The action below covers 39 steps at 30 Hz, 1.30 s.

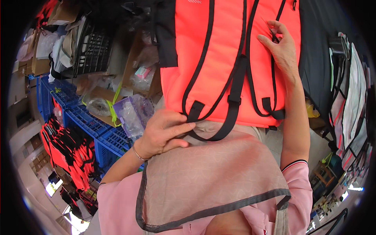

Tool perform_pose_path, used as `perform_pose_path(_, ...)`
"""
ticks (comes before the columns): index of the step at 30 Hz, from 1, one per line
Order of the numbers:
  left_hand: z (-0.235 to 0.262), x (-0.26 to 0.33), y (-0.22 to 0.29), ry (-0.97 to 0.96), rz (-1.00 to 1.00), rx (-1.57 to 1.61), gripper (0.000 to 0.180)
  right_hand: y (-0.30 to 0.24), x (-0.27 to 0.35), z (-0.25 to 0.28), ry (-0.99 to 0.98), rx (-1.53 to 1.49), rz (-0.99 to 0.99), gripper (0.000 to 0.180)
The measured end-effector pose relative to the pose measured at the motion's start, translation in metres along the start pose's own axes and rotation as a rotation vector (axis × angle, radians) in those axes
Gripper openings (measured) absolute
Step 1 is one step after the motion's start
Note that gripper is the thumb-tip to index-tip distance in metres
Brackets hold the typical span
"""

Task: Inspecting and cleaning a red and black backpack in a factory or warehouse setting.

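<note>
A bright coral-orange backpack (219,74) with black-edged shoulder straps lies in front of me over dark cloth. My right hand (282,43) is at its upper right, closed around small dark thread snips (275,36) whose thin tips point up and left over a shoulder strap (260,62). Down at the bag's lower left, my left hand (164,131) has its fingers curled at the black webbing strap (215,137) by the strap's stitched end tab (195,109). Part of the webbing is hidden behind these fingers. It loops across the bag's lower edge toward a black buckle (234,100).
A greyish apron (219,172) covers my lap. Blue plastic pallets (84,119), a black crate (94,51) and a purple box (135,113) with clear plastic bags stand to the left. Stacked orange-and-black bags (68,152) lie beyond them. Grey-white pieces (348,105) hang at right.
</note>
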<state>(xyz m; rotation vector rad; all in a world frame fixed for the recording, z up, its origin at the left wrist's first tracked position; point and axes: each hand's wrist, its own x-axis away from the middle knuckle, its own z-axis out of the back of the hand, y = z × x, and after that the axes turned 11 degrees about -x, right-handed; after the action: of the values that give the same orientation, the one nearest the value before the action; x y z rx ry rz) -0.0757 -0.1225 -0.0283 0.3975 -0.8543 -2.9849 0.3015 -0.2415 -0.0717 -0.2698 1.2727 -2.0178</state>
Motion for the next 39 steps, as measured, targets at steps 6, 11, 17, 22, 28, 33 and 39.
perform_pose_path(6, -0.014, -0.008, 0.013, 0.250, 0.545, 0.095, 0.037, -0.078, 0.037, 0.002, -0.034, -0.169, -0.166, 0.034)
perform_pose_path(11, -0.005, -0.036, 0.012, 0.239, 0.510, 0.123, 0.037, -0.104, 0.088, -0.014, -0.279, -0.401, -0.231, 0.014)
perform_pose_path(17, -0.015, -0.049, 0.011, 0.097, 0.248, -0.079, 0.023, -0.110, 0.120, -0.014, -0.432, -0.388, -0.362, 0.019)
perform_pose_path(22, -0.022, -0.050, 0.015, 0.016, 0.248, -0.224, 0.017, -0.103, 0.139, -0.014, -0.458, -0.271, -0.323, 0.027)
perform_pose_path(28, -0.027, -0.056, 0.017, 0.055, 0.271, -0.235, 0.012, -0.099, 0.146, -0.017, -0.300, -0.109, -0.086, 0.034)
perform_pose_path(33, -0.030, -0.054, 0.018, 0.061, 0.262, -0.252, 0.013, -0.093, 0.147, -0.020, -0.264, 0.209, 0.387, 0.031)
perform_pose_path(39, -0.032, -0.053, 0.017, 0.085, 0.262, -0.248, 0.014, -0.089, 0.143, -0.024, -0.335, 0.357, 0.559, 0.025)
